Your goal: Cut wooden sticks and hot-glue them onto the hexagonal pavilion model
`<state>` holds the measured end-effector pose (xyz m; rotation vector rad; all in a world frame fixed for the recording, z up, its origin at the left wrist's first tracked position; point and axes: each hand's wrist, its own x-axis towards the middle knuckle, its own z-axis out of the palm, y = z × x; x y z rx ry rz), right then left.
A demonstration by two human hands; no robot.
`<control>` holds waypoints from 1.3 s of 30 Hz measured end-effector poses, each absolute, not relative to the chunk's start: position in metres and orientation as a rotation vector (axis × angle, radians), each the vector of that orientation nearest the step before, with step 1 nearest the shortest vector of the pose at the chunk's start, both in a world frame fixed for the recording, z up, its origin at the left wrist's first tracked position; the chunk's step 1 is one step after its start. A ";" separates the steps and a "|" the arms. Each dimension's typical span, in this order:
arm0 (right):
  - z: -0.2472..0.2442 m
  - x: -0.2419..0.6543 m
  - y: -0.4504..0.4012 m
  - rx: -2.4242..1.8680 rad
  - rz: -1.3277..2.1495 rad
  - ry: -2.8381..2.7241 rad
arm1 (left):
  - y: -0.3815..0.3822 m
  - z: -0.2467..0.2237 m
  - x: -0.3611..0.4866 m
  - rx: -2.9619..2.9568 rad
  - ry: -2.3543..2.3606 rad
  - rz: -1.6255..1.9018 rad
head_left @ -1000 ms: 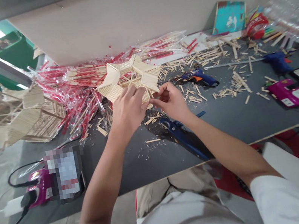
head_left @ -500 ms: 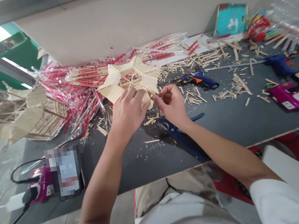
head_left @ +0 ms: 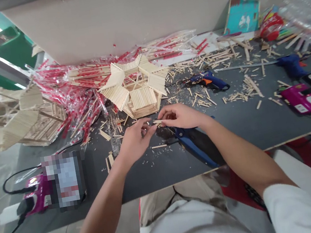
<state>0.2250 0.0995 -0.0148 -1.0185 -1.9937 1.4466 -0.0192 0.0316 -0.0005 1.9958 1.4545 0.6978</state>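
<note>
My left hand point(head_left: 135, 140) and my right hand point(head_left: 177, 117) meet just in front of a model roof point(head_left: 141, 101) built of thin wooden sticks. A few short wooden sticks point(head_left: 158, 122) are pinched between the thumb and fingers of my right hand. At their left end, my left thumb and fingertips close on the same sticks. How many there are is hard to make out. The roof stands by itself on the dark table, its flared panels around an open middle. Blue-handled cutters point(head_left: 196, 147) lie partly under my right hand and wrist.
Red-and-wood sticks in plastic wrap point(head_left: 78, 85) pile up behind and left. A second stick model point(head_left: 24, 118) stands at the left edge. Two glue guns point(head_left: 210, 80) and scattered stick offcuts point(head_left: 250, 86) lie right. A phone point(head_left: 69, 180) and purple power strip point(head_left: 34, 196) sit front left.
Both hands have let go of the stick roof and drawn back toward me. They now meet over short sticks, and the roof rests untouched on the table.
</note>
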 end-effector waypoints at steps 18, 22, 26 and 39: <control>0.009 0.219 0.098 -1.049 1.398 -1.218 | 0.049 -0.041 -0.009 1.147 1.190 1.237; 0.020 0.216 0.098 -1.070 1.542 -0.935 | 0.048 -0.040 -0.008 1.143 1.191 1.223; 0.025 0.202 0.094 -1.082 1.662 -0.879 | 0.045 -0.038 -0.008 1.202 1.159 1.179; 0.040 0.182 0.105 -1.185 1.704 -0.864 | 0.033 -0.037 -0.013 1.995 1.524 1.007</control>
